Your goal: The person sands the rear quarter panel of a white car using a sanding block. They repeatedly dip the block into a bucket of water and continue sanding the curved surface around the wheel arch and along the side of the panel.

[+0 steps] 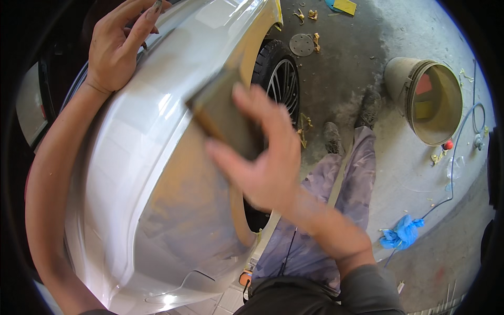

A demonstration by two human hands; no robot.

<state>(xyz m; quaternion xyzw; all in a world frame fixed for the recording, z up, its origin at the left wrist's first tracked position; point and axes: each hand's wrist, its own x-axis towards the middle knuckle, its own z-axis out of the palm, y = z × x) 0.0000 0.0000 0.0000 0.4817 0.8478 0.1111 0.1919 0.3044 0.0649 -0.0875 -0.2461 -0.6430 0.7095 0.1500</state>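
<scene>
The right grip is clasping the sanding block against the body panel beside the wheel, fingers spreading apparently for even pressure. The left grip is resting on bodywork, presumably bracing; whether it is holding anything is unclear.

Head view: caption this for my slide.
Right hand holding a brownish rectangular block over the tan-and-grey patch on a white car, near a black-tyred wheel.

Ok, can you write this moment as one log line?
left hand: by white car body | right hand: grips blurred sanding block over tan-smudged wheel-arch panel | floor: bucket
</scene>
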